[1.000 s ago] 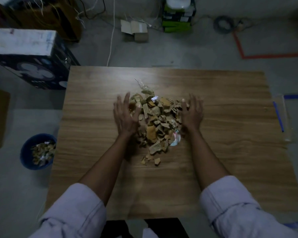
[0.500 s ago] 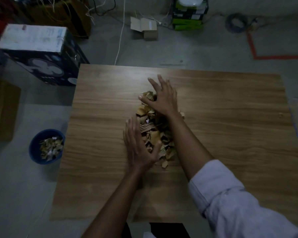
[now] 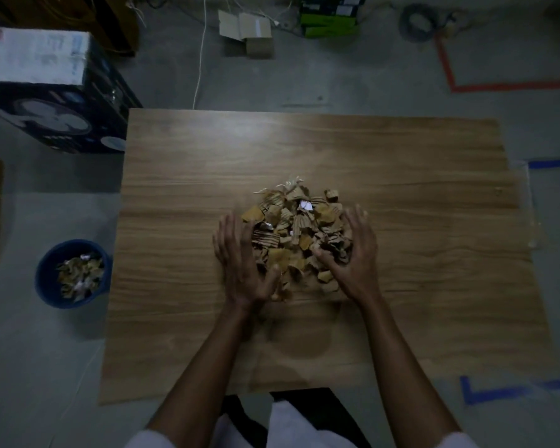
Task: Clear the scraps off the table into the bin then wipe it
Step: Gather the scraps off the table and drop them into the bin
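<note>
A pile of scraps (image 3: 299,234), torn brown cardboard with a few pale and white bits, lies near the middle of the wooden tabletop (image 3: 401,156). Both hands bracket it from the near side.

The left hand (image 3: 240,263) lies palm down against the pile's left edge. Its fingers (image 3: 230,231) are straight, held close together and point away from the person, while the thumb is spread out to the right and touches the nearest scraps. The right hand (image 3: 356,253) is set against the pile's right edge. Its fingers (image 3: 356,218) are gently curved and slightly apart, cupping the heap, and the thumb reaches left into the loose pieces. Neither hand pinches or lifts anything, and the scraps rest on the tabletop between them. Both forearms are bare, with pale sleeves (image 3: 143,439) just showing at the bottom edge.

A round blue bin (image 3: 66,301) stands on the grey floor just beside the tabletop's left edge, well apart from the pile. It already holds more scraps of the same kind.

Past the far left corner stands a large dark box (image 3: 46,92) with a white top and a fan printed on its side. Further back on the floor are a small open carton (image 3: 249,30), a green box (image 3: 330,24), a coiled cable (image 3: 417,22) and a white cord (image 3: 201,59) running toward the tabletop. Red tape (image 3: 446,69) marks the floor at the far right, blue tape (image 3: 498,389) at the near right.
</note>
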A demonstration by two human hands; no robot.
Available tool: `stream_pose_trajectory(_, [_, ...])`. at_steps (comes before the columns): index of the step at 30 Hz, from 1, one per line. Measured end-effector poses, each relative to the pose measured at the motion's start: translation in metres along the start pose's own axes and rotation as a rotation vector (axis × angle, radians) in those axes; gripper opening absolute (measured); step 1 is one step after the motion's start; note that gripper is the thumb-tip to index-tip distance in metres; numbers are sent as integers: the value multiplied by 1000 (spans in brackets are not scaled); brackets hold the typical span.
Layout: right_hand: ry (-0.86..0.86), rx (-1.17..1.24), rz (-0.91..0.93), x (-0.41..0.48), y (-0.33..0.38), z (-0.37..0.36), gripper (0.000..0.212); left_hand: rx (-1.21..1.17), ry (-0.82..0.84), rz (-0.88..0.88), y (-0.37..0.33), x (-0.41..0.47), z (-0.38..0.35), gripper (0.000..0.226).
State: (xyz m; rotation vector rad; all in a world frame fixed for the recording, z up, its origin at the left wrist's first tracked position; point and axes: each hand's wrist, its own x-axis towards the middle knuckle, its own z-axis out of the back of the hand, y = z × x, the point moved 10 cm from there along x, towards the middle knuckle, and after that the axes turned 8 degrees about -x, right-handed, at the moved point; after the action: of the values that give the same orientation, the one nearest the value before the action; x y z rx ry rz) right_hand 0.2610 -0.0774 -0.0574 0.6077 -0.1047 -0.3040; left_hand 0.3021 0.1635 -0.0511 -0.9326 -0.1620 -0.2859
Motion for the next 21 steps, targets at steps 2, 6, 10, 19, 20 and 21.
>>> stream_pose_trajectory(2, [20,-63,-35,-25,-9,-12,125,-66,-30,45,9,20,5,88])
stream_pose_trajectory(6, [96,-154,-105,-37,-5,-44,148,-124,100,128,27,57,-21,79])
stream_pose_trajectory(10, [121,-145,-71,3,20,-58,153,-177,289,130,26,80,-61,67])
stream_pose_trajectory(19, [67,-202,89,41,51,-82,112,-223,194,189,11,86,-76,27])
stream_pose_trajectory(20, [59,-208,93,42,52,-83,106,-235,171,269,18,84,-74,24])
stream_pose_trajectory(21, [45,-216,99,42,55,-82,98,-250,151,344,22,81,-72,24])
